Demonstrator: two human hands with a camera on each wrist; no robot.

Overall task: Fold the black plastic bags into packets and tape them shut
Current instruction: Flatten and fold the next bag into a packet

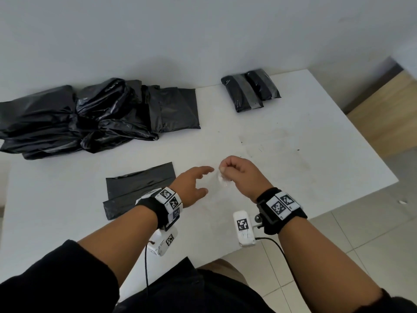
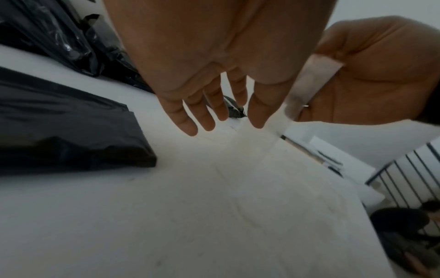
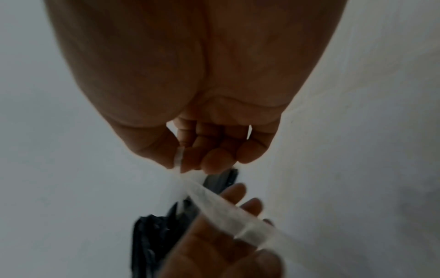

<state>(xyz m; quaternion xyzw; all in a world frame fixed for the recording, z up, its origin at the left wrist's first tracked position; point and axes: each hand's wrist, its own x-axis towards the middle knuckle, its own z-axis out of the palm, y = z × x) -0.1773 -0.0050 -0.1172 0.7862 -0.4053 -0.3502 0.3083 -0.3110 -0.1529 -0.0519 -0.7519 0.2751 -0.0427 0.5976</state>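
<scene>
My right hand [image 1: 225, 169] hovers over the middle of the white table [image 1: 304, 136] and pinches one end of a strip of clear tape [image 1: 222, 180], which hangs down from it. In the right wrist view the tape [image 3: 226, 206] runs from thumb and forefinger across my left hand [image 3: 214, 244]. My left hand [image 1: 204, 180] is open just left of the strip, fingers spread, and whether it touches the tape is unclear. A flat folded black bag [image 1: 140, 186] lies beside my left wrist. Two taped black packets [image 1: 250, 90] sit at the back right.
A loose pile of black plastic bags [image 1: 79, 116] covers the back left of the table. The table's right edge drops to a tiled floor [image 1: 361, 233]. A wall stands right behind the table.
</scene>
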